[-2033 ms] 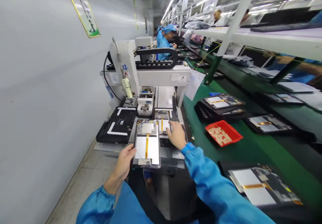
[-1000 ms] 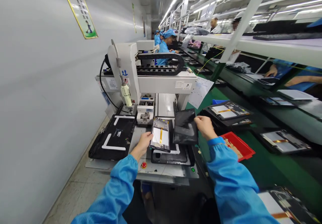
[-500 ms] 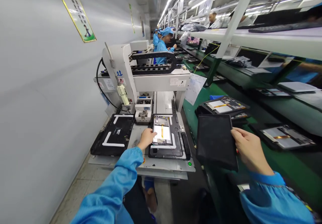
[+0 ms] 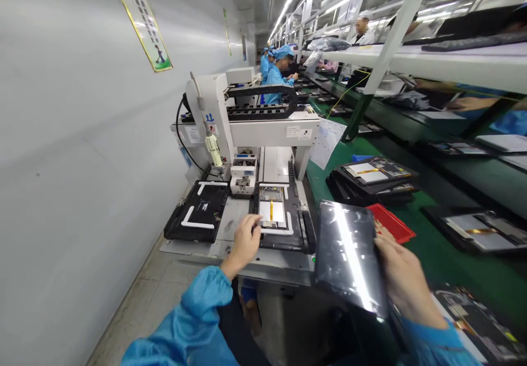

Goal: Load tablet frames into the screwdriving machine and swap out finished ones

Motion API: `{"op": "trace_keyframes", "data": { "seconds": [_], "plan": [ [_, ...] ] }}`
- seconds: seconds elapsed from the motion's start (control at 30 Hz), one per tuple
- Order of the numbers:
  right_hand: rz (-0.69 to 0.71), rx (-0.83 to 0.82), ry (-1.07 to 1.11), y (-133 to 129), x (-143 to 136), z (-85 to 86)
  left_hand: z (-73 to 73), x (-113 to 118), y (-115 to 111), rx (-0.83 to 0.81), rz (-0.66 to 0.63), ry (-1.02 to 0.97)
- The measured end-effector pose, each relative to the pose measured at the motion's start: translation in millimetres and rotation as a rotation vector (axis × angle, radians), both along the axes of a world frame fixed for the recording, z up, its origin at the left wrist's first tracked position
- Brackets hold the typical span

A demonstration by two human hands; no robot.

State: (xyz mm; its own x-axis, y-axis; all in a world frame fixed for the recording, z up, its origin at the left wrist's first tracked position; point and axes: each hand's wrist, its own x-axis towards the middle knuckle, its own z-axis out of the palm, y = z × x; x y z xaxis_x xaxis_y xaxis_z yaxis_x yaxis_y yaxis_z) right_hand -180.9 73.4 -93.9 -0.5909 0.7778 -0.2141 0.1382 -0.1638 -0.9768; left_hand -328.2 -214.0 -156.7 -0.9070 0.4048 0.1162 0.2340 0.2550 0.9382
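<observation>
In my right hand point(image 4: 405, 275) is a thin black tablet-sized panel point(image 4: 348, 251), gripped by its right edge. It is tilted, and its glossy face catches a bright strip of light. My left hand point(image 4: 246, 240) is at the lower left corner of an opened tablet point(image 4: 272, 213), fingers loosely bent and holding nothing I can see; whether the fingertips touch it is unclear. That tablet shows a white battery and an orange ribbon, and rests in the right-hand black fixture point(image 4: 302, 229) between white corner guides. On the left, another black fixture point(image 4: 200, 207) has white guides and no tablet.
The bench machine's gantry point(image 4: 272, 133) spans behind the fixtures, with a pale dispensing head point(image 4: 214, 149) at left. Stacked opened tablets point(image 4: 370, 176), a red tray point(image 4: 395, 226) and another opened tablet point(image 4: 480, 229) lie on the green line. Co-workers point(image 4: 280, 75) sit farther along.
My left hand has drawn back slightly from the tablet's edge. The panel in my right hand has dropped lower and tilted, its face now reflecting light. The red tray has come into view.
</observation>
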Motion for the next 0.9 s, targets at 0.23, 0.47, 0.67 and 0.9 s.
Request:
{"op": "trace_keyframes", "data": {
  "seconds": [0.23, 0.47, 0.67, 0.9],
  "plan": [
    [0.456, 0.011, 0.048, -78.0, 19.4, -66.0, -12.1, 127.5, 3.2, 0.614, -0.06, -0.822],
    [0.684, 0.988, -0.57, -62.1, 30.2, -131.4, -55.0, 138.1, -73.6, 0.555, 0.277, -0.847],
    [0.727, 1.257, -0.848, -73.9, 3.8, -157.0, -47.0, 147.8, -92.4, 0.646, 0.239, -0.845],
    [0.761, 1.247, -0.859, -67.8, 4.2, -159.8, -54.5, 164.2, -96.9, 0.703, 0.286, -0.938]
  ]
}}
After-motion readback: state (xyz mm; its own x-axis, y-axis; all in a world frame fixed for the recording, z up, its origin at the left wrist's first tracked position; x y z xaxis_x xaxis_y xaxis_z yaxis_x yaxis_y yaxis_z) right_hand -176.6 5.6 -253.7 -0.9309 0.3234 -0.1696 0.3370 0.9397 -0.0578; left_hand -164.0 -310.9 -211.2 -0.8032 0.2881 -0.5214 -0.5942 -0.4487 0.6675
